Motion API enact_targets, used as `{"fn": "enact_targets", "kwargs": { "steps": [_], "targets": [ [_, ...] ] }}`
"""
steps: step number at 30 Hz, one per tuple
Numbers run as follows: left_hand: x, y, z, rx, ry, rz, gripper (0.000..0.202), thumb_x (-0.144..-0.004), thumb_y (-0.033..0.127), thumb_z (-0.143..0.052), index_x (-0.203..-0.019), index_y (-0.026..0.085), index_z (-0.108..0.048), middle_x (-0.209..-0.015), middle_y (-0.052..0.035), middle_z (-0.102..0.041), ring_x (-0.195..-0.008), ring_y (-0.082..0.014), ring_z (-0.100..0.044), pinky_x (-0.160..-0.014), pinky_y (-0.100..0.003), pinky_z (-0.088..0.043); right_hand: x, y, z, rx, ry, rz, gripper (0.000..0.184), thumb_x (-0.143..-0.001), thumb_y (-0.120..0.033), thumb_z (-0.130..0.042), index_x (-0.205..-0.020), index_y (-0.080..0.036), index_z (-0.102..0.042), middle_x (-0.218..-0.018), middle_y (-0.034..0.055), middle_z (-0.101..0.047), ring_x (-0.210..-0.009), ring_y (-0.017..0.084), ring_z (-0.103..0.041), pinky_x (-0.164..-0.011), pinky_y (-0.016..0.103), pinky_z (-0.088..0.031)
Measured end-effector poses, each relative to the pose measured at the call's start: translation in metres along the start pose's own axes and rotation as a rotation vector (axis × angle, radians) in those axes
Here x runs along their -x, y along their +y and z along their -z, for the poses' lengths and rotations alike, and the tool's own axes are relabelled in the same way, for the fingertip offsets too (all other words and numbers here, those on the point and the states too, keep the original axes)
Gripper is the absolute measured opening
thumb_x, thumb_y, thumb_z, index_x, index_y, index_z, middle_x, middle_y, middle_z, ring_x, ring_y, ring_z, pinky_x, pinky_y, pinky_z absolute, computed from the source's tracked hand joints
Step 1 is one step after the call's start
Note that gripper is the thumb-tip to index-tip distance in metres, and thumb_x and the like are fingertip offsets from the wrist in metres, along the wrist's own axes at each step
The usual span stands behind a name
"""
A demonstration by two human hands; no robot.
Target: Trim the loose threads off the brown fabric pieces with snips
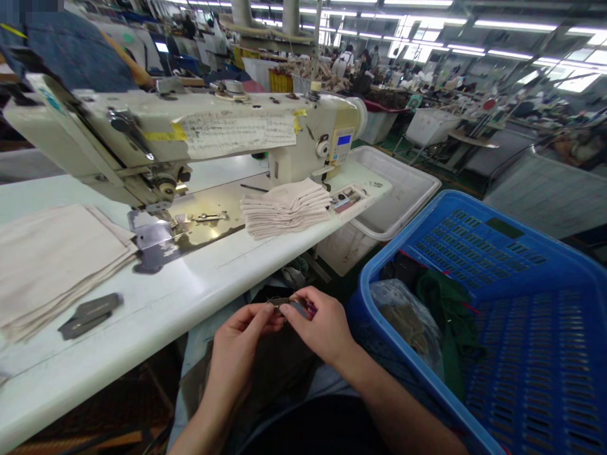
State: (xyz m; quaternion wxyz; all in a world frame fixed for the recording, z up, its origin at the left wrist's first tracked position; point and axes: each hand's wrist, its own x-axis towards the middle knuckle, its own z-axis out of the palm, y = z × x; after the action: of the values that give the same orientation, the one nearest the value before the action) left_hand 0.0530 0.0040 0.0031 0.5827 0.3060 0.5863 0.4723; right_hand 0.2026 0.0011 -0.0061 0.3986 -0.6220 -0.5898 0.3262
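Note:
My left hand (239,351) and my right hand (320,325) meet over my lap, below the table's front edge. Both pinch a small dark object (284,306) between fingertips; it is too small to name. A dark brownish piece of cloth (275,373) lies on my lap under the hands. Above stands a cream sewing machine (227,136) on the white table (156,316). A folded stack of beige cloth pieces (284,208) sits beside the machine's column. A larger pile of beige cloth (52,265) lies at the table's left.
A blue plastic basket (521,303) with dark and green cloth and a plastic bag stands at my right. A white bin (403,189) sits behind it. A grey metal plate (90,313) lies near the table's front edge. Other workers and stations fill the background.

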Motion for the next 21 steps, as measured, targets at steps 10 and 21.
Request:
{"fn": "enact_targets", "kwargs": {
  "steps": [10,21],
  "targets": [
    [-0.002,0.004,-0.005,-0.213,-0.113,-0.12,0.028,-0.065,0.044,-0.082,-0.071,0.018,-0.075,-0.064,-0.0034,-0.072,-0.063,-0.0176,-0.063,-0.062,-0.025,-0.049,-0.004,0.011,0.003,0.339,-0.034,0.446,0.013,-0.096,-0.019,-0.054,-0.092,-0.02,-0.066,-0.095,0.0052,-0.065,-0.078,0.016,-0.065,-0.064,0.024,-0.047],
    [-0.041,-0.005,-0.016,-0.404,-0.144,-0.2,0.02,-0.062,0.038,-0.075,-0.064,0.02,-0.066,-0.056,0.0027,-0.059,-0.054,-0.014,-0.05,-0.054,-0.024,-0.037,-0.017,0.021,0.004,-0.455,-0.07,-0.105,0.022,-0.094,-0.043,-0.047,-0.085,-0.023,-0.045,-0.065,-0.0056,-0.04,-0.054,0.012,-0.04,-0.048,0.022,-0.032]
  ]
}}
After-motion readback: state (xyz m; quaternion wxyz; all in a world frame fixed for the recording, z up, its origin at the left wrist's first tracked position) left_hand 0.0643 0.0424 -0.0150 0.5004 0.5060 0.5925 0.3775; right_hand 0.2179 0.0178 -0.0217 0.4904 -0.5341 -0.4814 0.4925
